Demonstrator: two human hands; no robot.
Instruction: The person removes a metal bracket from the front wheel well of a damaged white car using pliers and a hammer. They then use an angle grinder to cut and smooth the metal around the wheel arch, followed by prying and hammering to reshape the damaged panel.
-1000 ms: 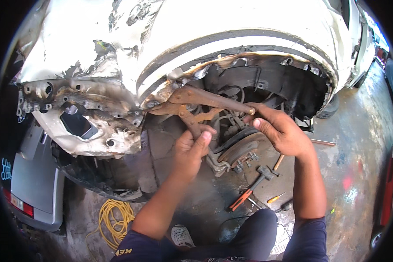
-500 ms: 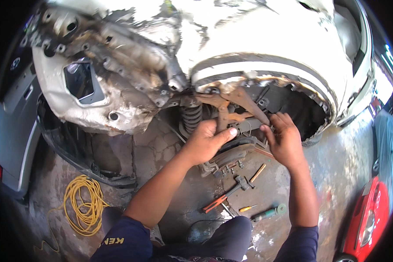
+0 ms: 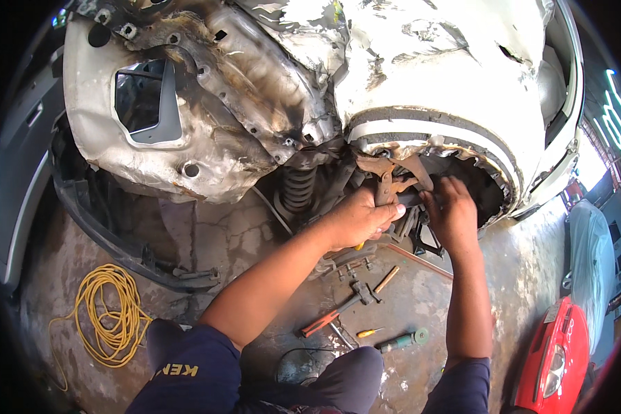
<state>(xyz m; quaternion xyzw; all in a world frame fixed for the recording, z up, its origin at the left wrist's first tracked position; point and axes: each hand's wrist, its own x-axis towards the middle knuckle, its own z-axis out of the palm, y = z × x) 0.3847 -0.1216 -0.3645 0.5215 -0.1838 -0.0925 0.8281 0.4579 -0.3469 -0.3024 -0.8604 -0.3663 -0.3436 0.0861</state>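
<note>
Positioning seems in hand: rusty locking pliers (image 3: pixel 385 178) sit at the wheel-arch lip (image 3: pixel 435 149). The left hand (image 3: pixel 357 221) is wrapped around 1 handle (image 3: pixel 383 196); the right hand (image 3: pixel 454 212) curls beside the other, grip unclear. The next move calls for steady jaw alignment.

Rust-brown locking pliers (image 3: pixel 383 188), white bodywork (image 3: pixel 421 83), yellow cable (image 3: pixel 131 314), red car (image 3: pixel 573 345)

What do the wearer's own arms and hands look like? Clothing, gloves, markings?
Short dark navy fabric left sleeve with bold yellow block lettering; matching short dark navy fabric right sleeve, no lettering visible. Forearms uncovered. Left hand and right hand both ungloved. No watch or bracelet shows on either wrist.
</note>
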